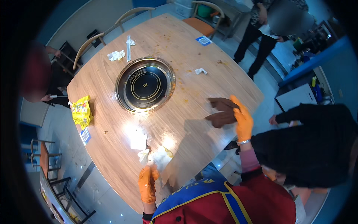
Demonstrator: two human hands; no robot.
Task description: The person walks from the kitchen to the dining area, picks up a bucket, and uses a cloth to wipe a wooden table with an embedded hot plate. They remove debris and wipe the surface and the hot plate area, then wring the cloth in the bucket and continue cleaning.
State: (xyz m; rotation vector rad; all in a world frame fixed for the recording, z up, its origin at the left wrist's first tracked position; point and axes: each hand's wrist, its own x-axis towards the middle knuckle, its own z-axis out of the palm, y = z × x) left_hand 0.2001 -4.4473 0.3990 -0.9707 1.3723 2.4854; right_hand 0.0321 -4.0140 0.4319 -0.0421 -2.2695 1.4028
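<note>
My right hand, in an orange glove, grips a brown cloth over the right part of the wooden table. The cloth hangs in folds and is slightly blurred. At the near edge is my left hand, also gloved in orange, its fingers closed at a crumpled white tissue with a yellowish stain. Just beyond that lie a smaller crumpled tissue and a flat white piece of paper. A round black induction cooker with a shiny metal rim is set into the tabletop.
A yellow plastic packet stands at the left edge. Used tissues, a wrapped utensil packet and another tissue lie farther off, among food stains. Chairs surround the table. People stand left, far right and close right.
</note>
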